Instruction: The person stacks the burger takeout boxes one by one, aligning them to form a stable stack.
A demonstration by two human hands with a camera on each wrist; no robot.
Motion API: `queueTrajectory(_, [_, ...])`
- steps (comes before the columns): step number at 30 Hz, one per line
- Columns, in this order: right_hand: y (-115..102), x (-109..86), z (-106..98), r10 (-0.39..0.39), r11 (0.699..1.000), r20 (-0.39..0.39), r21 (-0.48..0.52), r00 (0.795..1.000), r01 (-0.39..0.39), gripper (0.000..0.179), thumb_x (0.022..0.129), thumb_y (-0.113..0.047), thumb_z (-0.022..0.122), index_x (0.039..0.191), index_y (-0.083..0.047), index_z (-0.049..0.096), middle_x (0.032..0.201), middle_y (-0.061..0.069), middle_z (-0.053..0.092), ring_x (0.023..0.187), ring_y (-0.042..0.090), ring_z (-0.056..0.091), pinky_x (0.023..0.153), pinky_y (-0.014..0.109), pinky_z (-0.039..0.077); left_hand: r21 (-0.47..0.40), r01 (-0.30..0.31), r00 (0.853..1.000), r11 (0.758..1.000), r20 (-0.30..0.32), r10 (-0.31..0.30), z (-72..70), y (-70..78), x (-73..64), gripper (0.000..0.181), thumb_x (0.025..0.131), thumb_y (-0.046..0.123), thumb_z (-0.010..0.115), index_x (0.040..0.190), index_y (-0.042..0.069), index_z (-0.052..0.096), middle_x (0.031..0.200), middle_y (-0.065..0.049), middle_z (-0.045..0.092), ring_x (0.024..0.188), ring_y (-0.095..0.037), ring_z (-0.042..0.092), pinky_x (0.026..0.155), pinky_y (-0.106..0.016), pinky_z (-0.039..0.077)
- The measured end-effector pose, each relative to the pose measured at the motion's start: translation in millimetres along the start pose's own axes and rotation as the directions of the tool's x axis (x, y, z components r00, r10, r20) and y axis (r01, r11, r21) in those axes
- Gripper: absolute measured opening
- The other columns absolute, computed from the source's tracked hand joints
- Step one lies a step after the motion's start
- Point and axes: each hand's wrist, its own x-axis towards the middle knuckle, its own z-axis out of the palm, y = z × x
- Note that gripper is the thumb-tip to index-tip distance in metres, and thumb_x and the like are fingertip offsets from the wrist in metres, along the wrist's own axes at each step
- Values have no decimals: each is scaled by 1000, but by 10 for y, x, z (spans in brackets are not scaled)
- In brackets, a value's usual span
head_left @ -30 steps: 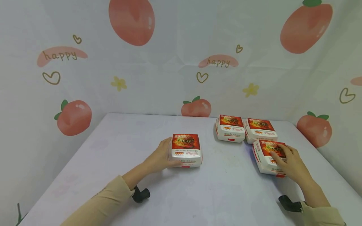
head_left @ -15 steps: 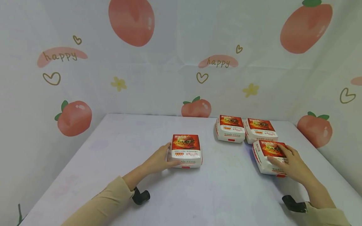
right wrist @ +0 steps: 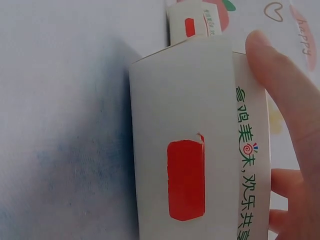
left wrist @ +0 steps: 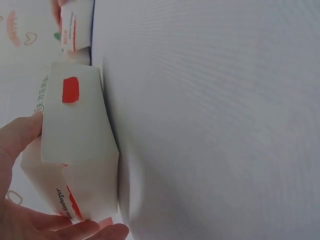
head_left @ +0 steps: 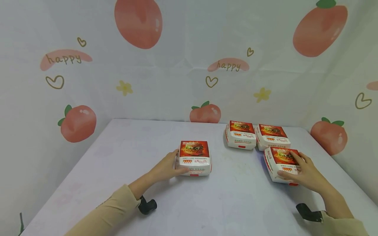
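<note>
In the head view my left hand (head_left: 165, 167) holds the left side of a white-and-red hamburger box (head_left: 195, 150) near the table's middle. The left wrist view has its thumb (left wrist: 22, 134) at the upper front edge and the fingers around the side wall. My right hand (head_left: 313, 175) grips a second hamburger box (head_left: 279, 157) at the right, thumb across its front part, index finger reaching over the lid. In the right wrist view, this box's front wall (right wrist: 180, 100) bears a red tab; the thumb (right wrist: 280, 70) lies along the top edge, other fingers partly hidden.
Two more hamburger boxes, one at the back (head_left: 240, 134) and one beside it (head_left: 272, 136), stand side by side behind the right-hand box. The white table (head_left: 224, 203) meets a fruit-printed backdrop (head_left: 171, 75) behind. Black wrist cameras jut inward below both hands.
My right thumb has slid leftward and toward the front of its box, and the right forearm has shifted slightly right. The left hand and all boxes look unmoved.
</note>
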Motion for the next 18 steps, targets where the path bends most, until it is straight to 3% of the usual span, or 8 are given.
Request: queueTrajectory(18, [-153, -69, -124, -43, 999, -67, -3, 997, 43, 105, 79, -54, 66, 146, 6, 12, 141, 42, 9, 120, 60, 23, 86, 76, 35, 1, 10, 1000, 1000, -2, -10, -4, 14, -7, 94, 80, 42, 71, 146, -4, 22, 145, -25, 36, 135, -37, 37, 108, -55, 36])
